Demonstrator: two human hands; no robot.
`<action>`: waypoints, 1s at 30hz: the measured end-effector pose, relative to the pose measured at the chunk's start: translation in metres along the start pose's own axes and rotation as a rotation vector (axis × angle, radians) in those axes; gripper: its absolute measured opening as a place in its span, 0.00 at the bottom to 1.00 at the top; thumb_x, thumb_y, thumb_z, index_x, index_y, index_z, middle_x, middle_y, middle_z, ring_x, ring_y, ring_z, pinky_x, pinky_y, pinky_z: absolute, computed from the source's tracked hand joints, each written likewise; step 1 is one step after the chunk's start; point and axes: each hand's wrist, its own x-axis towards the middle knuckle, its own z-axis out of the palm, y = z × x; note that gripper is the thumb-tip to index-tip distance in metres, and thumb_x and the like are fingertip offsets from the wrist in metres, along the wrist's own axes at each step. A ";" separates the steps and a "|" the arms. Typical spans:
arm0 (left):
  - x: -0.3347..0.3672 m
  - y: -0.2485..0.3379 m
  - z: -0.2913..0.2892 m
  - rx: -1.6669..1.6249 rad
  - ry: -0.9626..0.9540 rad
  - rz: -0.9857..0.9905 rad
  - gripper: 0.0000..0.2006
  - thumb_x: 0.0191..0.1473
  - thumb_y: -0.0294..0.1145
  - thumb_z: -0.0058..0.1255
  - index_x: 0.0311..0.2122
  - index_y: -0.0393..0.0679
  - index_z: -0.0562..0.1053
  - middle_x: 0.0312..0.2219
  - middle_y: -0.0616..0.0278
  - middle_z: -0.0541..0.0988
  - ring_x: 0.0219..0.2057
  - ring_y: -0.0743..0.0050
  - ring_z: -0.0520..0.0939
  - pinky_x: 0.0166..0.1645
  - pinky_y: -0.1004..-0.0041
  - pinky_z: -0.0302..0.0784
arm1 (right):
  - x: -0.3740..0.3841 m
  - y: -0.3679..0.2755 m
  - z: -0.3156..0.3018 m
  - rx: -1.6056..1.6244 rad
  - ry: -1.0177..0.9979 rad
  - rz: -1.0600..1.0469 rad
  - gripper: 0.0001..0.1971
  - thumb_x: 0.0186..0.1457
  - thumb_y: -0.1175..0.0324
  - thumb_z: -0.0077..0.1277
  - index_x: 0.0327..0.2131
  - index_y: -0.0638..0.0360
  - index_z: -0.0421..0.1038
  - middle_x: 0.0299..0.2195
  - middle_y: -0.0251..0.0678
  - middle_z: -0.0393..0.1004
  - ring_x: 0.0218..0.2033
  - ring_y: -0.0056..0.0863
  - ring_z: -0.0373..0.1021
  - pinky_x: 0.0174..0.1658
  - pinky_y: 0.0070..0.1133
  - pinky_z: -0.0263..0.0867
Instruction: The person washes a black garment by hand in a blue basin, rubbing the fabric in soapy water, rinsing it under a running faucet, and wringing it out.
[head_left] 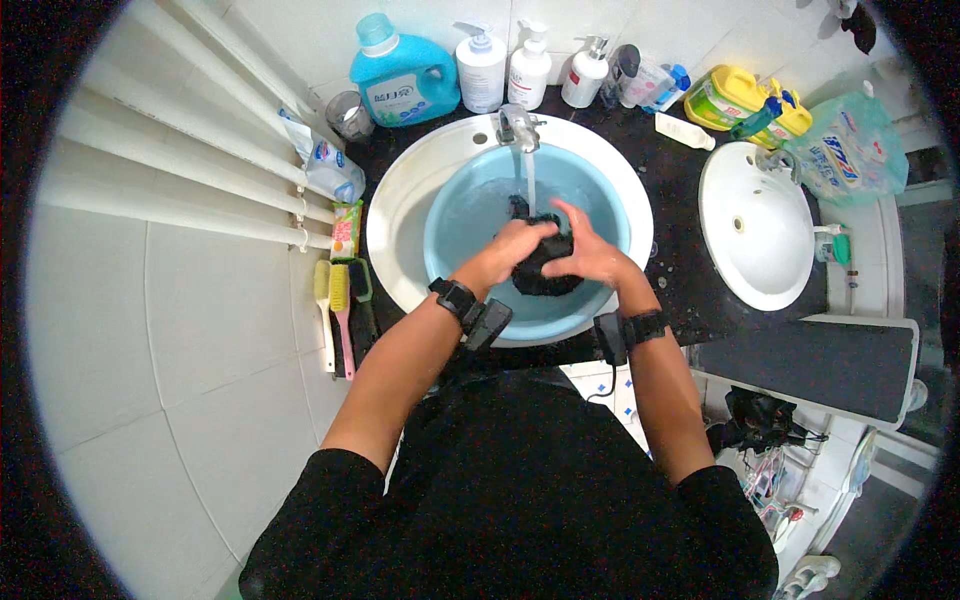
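Note:
A black piece of fabric (548,279), wet and bunched, lies in a light blue basin (436,235) of water. Its exact kind cannot be made out. My left hand (512,248) is closed on the fabric's upper left side, with its fingertips partly hidden. On the other side, my right hand (597,257) is open, thumb and fingers spread over the cloth's right edge. Water runs from the silver faucet (518,128) into the basin just above my hands. The basin sits inside a white oval sink (393,240).
Along the back stand a blue detergent jug (402,85), several pump bottles (482,75) and yellow bottles (745,100). Brushes (340,300) lie left of the sink. To the right are a smaller white sink (775,260) and a clear green plastic bag (850,150).

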 end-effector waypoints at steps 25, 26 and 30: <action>-0.062 0.026 -0.061 0.280 0.659 0.415 0.24 0.36 0.18 0.40 0.46 0.33 0.69 0.35 0.49 0.77 0.37 0.61 0.77 0.44 0.70 0.69 | 0.068 0.034 0.056 -0.468 -0.246 0.079 0.29 0.32 0.61 0.60 0.44 0.57 0.69 0.42 0.50 0.69 0.44 0.44 0.66 0.47 0.32 0.64; -0.068 0.032 -0.056 0.294 0.679 0.444 0.25 0.35 0.18 0.40 0.46 0.33 0.69 0.35 0.50 0.76 0.37 0.61 0.77 0.45 0.71 0.69 | 0.065 0.028 0.061 -0.331 -0.202 0.083 0.28 0.33 0.62 0.60 0.43 0.57 0.69 0.41 0.50 0.70 0.43 0.44 0.67 0.46 0.32 0.65; -0.083 0.038 -0.057 0.234 0.699 0.463 0.26 0.34 0.16 0.38 0.46 0.34 0.68 0.37 0.52 0.74 0.38 0.64 0.76 0.45 0.73 0.68 | 0.054 -0.008 0.080 0.009 -0.132 0.022 0.27 0.35 0.64 0.59 0.44 0.57 0.67 0.41 0.49 0.68 0.45 0.43 0.65 0.49 0.30 0.62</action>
